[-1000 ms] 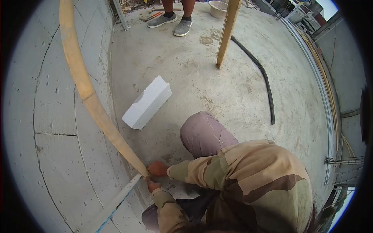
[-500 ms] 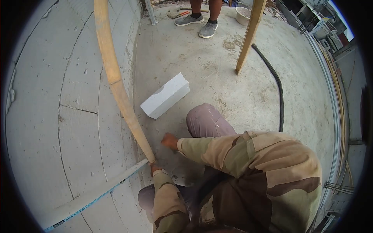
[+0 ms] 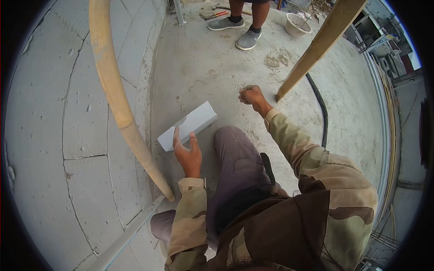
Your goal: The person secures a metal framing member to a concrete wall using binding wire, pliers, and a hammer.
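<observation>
My left hand (image 3: 187, 156) is raised over the near side of a white block (image 3: 192, 122), with its thumb and fingers apart and nothing in it. In this view the fingertips overlap the block, which lies on the concrete floor. Farther out and to the right, my right hand (image 3: 253, 97) is held over the floor with its fingers curled closed. What is inside those fingers, if anything, I cannot tell. A bamboo pole (image 3: 122, 108) slants down along the wall, its lower end at the left of my left forearm. Beside that end runs a pale pipe (image 3: 131, 232).
The block wall (image 3: 86, 135) rises on the left. A wooden post (image 3: 316, 52) stands right of my right hand, with a black hose (image 3: 322, 106) behind it. Ahead, a person's grey shoes (image 3: 248, 39) stand near red-handled pliers (image 3: 217, 15) and a white bucket (image 3: 297, 25).
My left hand has left the bamboo pole's lower end, risen toward the block and opened. My right hand has swung forward and right, away from the wall.
</observation>
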`<action>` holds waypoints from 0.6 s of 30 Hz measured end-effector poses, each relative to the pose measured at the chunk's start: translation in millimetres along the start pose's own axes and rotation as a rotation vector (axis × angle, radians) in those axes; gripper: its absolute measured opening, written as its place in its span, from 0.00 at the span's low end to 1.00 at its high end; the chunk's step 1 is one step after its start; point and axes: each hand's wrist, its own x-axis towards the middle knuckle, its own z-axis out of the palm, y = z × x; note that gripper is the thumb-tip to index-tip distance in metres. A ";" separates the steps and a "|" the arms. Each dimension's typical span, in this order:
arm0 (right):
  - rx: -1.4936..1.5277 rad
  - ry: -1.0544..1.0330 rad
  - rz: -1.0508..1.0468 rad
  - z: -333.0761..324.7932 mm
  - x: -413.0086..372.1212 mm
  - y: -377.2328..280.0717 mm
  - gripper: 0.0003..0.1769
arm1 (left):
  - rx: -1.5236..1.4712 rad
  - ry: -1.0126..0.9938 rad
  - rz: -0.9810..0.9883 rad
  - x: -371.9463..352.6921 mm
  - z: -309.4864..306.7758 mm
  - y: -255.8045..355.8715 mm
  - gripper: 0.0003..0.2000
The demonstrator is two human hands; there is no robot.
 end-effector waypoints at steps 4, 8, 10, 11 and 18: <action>-0.152 0.032 0.006 20.3 163.9 7.8 0.08 | 0.171 0.059 0.188 104.9 85.9 3.8 0.32; -0.615 0.214 -0.568 75.2 306.8 -36.7 0.08 | 0.604 0.075 -0.028 156.6 155.6 -44.2 0.34; -0.621 0.213 -0.747 100.6 380.8 -75.3 0.09 | 0.779 0.076 -0.084 157.1 169.5 -56.1 0.33; -0.638 0.209 -0.797 110.9 418.8 -95.8 0.10 | 0.785 0.055 -0.098 159.7 172.7 -48.9 0.33; -1.118 0.390 -0.850 159.3 681.7 -227.8 0.16 | 0.807 -0.080 -0.174 181.9 175.2 -43.8 0.35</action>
